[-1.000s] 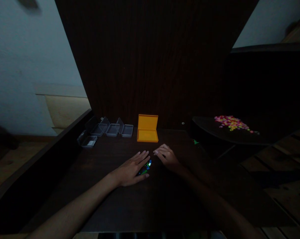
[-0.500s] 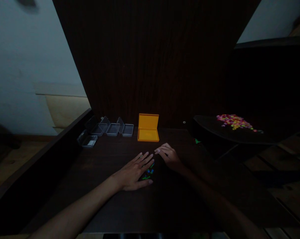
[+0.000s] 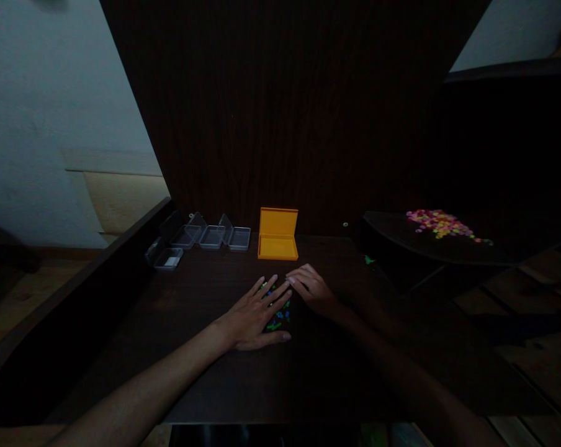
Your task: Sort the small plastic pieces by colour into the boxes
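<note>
Looks down on a dark desk (image 3: 215, 391) in very dim light. Lays the left hand (image 3: 257, 315) palm down around the middle of the desk, with fingers spread wide and thumb well out, probably to steady or contain the small green and blue bits (image 3: 280, 316) under and beside it. Visible through the finger gaps and before the thumb: bits, none evidently gripped (no telling about the space under the palm). Holds the right hand (image 3: 314, 292) just beside the left fingertips, with fingers bent and drawn together, perhaps to guard that side; cannot tell about contact or about any bit between the tips.

By the middle of the far edge, an orange box (image 3: 278, 249), lid raised, likely for easy access. Towards the far left corner, clear boxes (image 3: 238, 239) in a loose row, also lids up. Near the far right corner, a green piece (image 3: 369, 260). On a shelf (image 3: 429, 247) past the right edge, a pink and yellow heap (image 3: 441, 224), perhaps to avoid mixing.
</note>
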Action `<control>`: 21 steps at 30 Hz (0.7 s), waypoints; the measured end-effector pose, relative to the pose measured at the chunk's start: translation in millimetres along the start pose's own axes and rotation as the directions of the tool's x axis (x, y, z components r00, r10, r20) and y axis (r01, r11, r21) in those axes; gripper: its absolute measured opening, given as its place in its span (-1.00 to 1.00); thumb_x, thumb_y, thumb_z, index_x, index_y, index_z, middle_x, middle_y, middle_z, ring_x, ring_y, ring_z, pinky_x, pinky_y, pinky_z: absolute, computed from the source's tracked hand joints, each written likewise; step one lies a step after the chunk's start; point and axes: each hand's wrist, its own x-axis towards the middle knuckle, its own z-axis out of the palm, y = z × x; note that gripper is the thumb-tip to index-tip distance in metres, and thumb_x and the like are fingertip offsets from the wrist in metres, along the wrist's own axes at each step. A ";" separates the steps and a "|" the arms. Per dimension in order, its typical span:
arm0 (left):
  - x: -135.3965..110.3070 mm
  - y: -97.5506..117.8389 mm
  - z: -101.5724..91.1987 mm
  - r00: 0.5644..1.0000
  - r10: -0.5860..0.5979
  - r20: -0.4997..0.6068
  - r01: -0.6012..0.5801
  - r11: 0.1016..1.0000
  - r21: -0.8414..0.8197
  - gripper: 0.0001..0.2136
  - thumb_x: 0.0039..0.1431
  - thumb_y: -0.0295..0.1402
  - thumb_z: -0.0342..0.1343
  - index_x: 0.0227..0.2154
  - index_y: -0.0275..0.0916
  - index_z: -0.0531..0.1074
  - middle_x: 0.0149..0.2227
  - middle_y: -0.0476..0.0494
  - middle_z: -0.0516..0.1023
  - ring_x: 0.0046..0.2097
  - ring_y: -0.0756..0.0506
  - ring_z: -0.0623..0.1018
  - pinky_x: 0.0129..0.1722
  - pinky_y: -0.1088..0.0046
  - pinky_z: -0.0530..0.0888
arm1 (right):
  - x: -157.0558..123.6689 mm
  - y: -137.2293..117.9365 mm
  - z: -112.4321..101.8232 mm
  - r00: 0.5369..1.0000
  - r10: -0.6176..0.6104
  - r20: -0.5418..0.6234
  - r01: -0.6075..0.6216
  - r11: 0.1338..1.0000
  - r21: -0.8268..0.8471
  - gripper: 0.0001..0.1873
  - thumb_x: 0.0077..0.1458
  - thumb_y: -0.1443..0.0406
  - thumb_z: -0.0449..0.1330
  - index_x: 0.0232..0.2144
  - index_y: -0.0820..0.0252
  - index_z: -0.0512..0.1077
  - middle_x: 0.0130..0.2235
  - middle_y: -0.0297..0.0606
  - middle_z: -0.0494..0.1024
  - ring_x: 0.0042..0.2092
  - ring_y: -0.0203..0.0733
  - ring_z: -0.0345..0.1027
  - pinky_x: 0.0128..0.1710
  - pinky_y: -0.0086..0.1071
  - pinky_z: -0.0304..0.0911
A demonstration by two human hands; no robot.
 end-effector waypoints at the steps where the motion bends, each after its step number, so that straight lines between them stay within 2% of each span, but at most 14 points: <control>1: 0.4 0.2 0.3 1.000 -0.001 -0.004 0.001 1.000 0.003 -0.25 0.22 0.13 -0.15 0.35 -0.16 -0.15 0.39 -0.17 -0.17 0.39 -0.33 -0.19 0.33 -0.02 -0.13 | -0.1 -0.6 0.2 1.000 -0.001 0.001 0.001 1.000 -0.001 -0.61 0.34 0.19 -0.09 -0.28 0.16 0.50 -0.18 -0.15 0.57 -0.11 -0.10 0.35 -0.03 -0.13 0.26; 7: 1.0 -2.6 -4.3 1.000 0.006 -0.003 -0.006 1.000 -0.025 -0.19 0.22 0.12 -0.14 0.35 -0.26 -0.24 0.39 -0.27 -0.17 0.39 -0.28 -0.15 0.34 0.06 -0.11 | -2.5 -1.4 0.4 1.000 -0.013 0.018 0.012 1.000 0.014 -0.66 0.34 0.20 -0.10 -0.11 0.16 0.44 -0.10 -0.14 0.54 -0.02 -0.09 0.35 0.05 -0.09 0.26; 11: -2.1 -10.2 -7.2 1.000 -0.012 -0.009 0.012 1.000 -0.016 -0.16 0.21 0.13 -0.13 0.35 -0.30 -0.24 0.39 -0.32 -0.19 0.39 -0.27 -0.15 0.34 0.03 -0.14 | -5.6 -2.3 -0.8 0.997 0.028 0.067 -0.031 0.999 0.042 -0.65 0.32 0.19 -0.08 0.04 0.14 0.36 0.02 -0.14 0.49 0.06 -0.12 0.33 0.13 -0.13 0.22; 16: -5.1 -17.8 -3.2 0.999 -0.045 -0.010 0.045 0.999 -0.017 -0.15 0.19 0.15 -0.12 0.34 -0.34 -0.18 0.37 -0.39 -0.15 0.39 -0.30 -0.13 0.33 0.00 -0.13 | -9.8 -11.1 2.2 0.981 0.086 0.173 -0.092 0.995 0.025 -0.46 0.27 0.10 0.01 0.22 0.18 0.16 0.18 -0.06 0.35 0.21 -0.07 0.20 0.22 -0.09 0.13; 21: -3.8 -19.6 1.3 0.999 -0.032 -0.018 0.031 0.999 -0.031 -0.09 0.12 0.20 -0.07 0.35 -0.33 -0.19 0.37 -0.40 -0.15 0.39 -0.32 -0.12 0.33 0.01 -0.11 | -12.7 -15.9 9.6 0.978 0.024 0.205 -0.024 1.000 -0.002 -0.33 0.22 0.04 0.06 0.28 0.18 0.07 0.27 -0.04 0.22 0.31 -0.03 0.01 0.32 0.00 -0.09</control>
